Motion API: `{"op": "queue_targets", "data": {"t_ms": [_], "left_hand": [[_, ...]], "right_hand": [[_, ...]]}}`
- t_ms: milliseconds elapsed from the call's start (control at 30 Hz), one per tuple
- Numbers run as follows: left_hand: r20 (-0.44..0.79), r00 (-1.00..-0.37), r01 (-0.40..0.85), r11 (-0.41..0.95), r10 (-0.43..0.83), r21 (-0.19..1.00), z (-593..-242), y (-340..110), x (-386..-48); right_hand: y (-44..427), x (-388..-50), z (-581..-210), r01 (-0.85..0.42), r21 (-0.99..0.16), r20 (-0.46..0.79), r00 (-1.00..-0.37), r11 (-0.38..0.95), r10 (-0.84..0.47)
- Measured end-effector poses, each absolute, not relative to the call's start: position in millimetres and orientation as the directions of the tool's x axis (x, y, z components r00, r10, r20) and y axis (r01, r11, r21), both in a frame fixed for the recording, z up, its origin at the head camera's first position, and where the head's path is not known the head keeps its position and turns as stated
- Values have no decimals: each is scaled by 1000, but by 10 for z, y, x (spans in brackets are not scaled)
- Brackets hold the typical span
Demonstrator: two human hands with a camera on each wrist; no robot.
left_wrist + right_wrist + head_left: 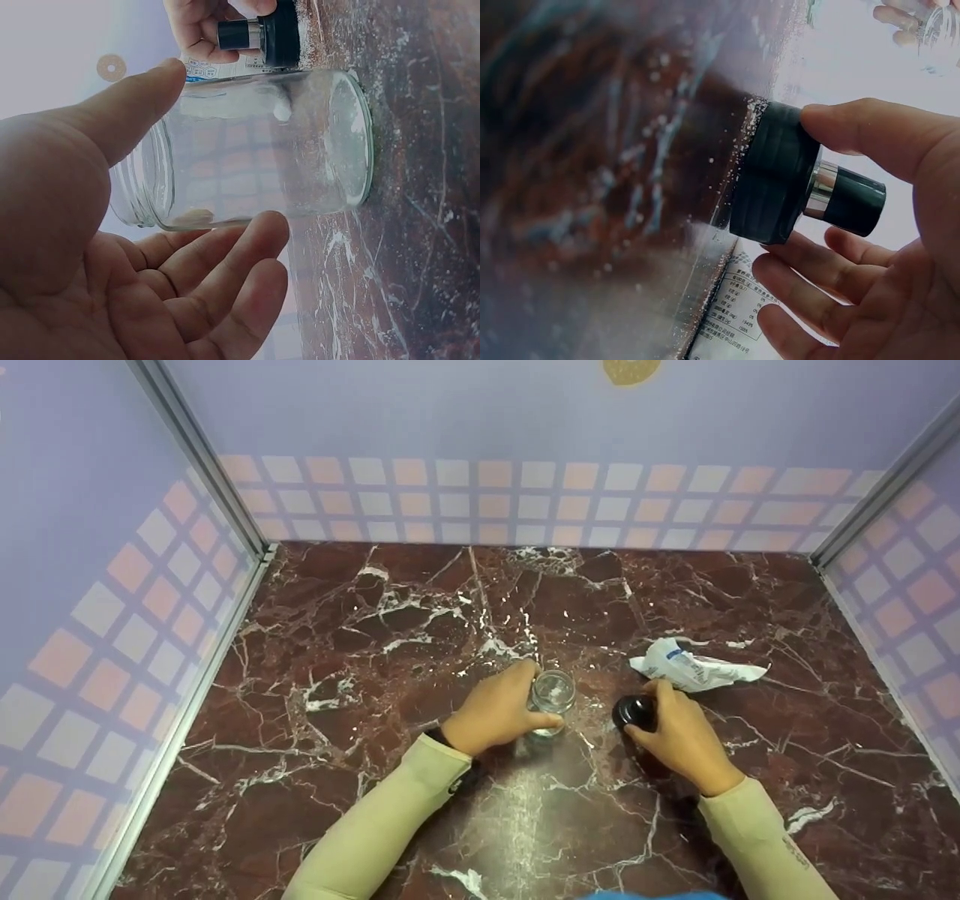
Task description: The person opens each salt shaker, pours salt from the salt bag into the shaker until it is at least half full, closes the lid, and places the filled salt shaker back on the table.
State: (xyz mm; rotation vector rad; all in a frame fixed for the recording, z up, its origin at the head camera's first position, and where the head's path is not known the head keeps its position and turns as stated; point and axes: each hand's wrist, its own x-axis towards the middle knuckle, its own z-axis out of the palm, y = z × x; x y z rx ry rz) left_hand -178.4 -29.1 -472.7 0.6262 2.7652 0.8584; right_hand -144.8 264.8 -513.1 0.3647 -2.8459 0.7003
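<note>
A clear glass jar [553,694] with an open threaded mouth stands upright on the marbled tabletop. My left hand [496,709] holds it from the left, thumb on the near side and fingers round the far side. The jar [255,146] looks clear through its wall in the left wrist view. To its right, my right hand [684,739] grips a black lid [632,712] by its edge between thumb and fingers. In the right wrist view the lid [772,176] sits rim down on the table, its silver-banded black knob [855,201] pointing up toward the palm.
Behind the right hand lies a crumpled white packet [697,667] with printed text and a blue mark. White grains [527,622] are scattered over the dark red tabletop [420,675], several of them close around the lid. Purple checkered panels [495,495] enclose the back and sides.
</note>
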Motion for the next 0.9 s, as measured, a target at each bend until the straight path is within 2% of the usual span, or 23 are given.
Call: {"op": "queue_targets", "data": {"t_ms": [367, 500, 567, 667, 767, 900], "left_hand": [[-38, -897, 347, 754, 440, 558, -4716, -297, -1788], [-23, -896, 356, 746, 444, 562, -4718, -300, -1787], [-21, -894, 356, 739, 447, 572, -4719, -298, -1785], [-22, -895, 352, 735, 446, 579, -4720, -295, -1785], [-28, -895, 351, 742, 445, 571, -4717, -295, -1788], [-27, -891, 362, 747, 452, 557, -4712, -294, -1793]], "right_hand": [[2652, -1461, -5102, -289, -438, 219, -953, 851, -211], [2684, -1404, -4908, -221, -469, 106, -975, 855, -194], [2734, -1358, -4736, -192, -485, 100, -981, 853, -165], [2828, -1324, -4476, -210, -475, 234, -966, 854, -108], [2904, -1352, -4299, -261, -412, 424, -903, 873, -70], [2931, -1415, -4191, -263, -382, 504, -863, 886, -38]]}}
